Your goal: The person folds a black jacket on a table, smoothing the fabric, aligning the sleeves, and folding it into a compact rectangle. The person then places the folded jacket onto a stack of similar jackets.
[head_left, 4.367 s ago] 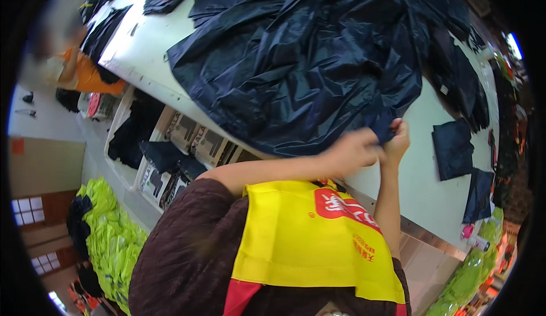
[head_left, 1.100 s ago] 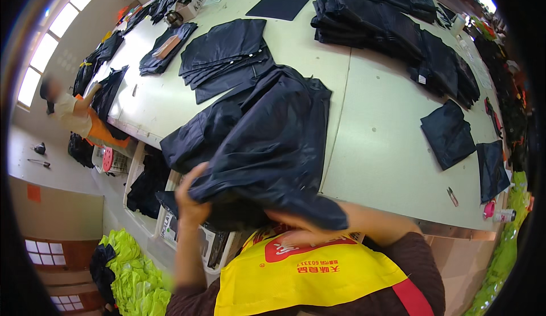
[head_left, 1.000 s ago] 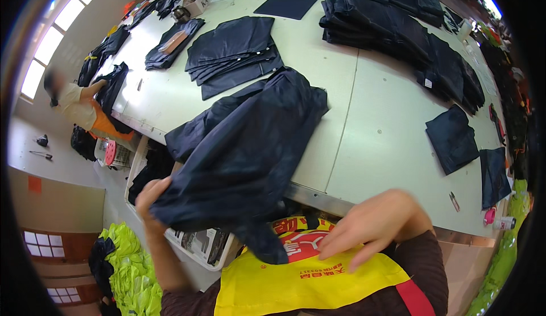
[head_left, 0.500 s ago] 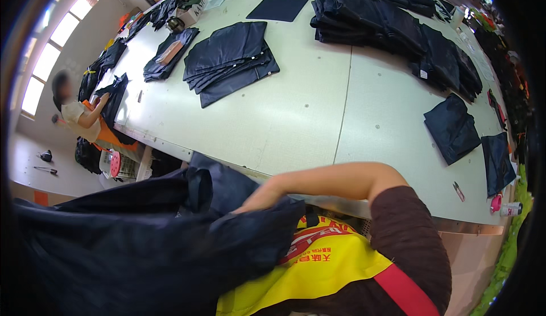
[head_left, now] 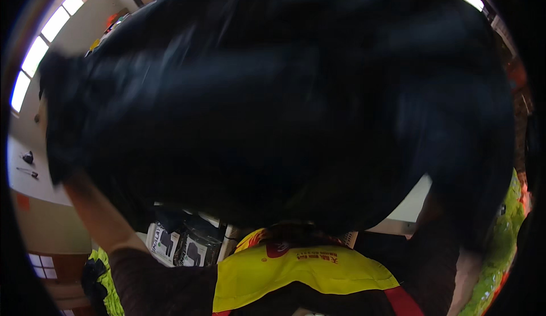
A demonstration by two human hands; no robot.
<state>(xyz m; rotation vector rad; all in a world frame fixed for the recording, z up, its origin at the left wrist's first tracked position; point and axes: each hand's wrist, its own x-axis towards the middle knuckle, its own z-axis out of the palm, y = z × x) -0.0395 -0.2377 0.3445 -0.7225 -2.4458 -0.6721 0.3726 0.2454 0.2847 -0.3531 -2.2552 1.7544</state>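
Dark garment (head_left: pixel 284 100) blocks view above yellow vest (head_left: pixel 301 267)

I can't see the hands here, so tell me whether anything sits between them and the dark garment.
Nothing visible does. The dark garment is lifted close to the camera and fills most of the view. The left forearm runs straight up under its lower left edge, and both hands are hidden behind the cloth, so their grip cannot be seen.
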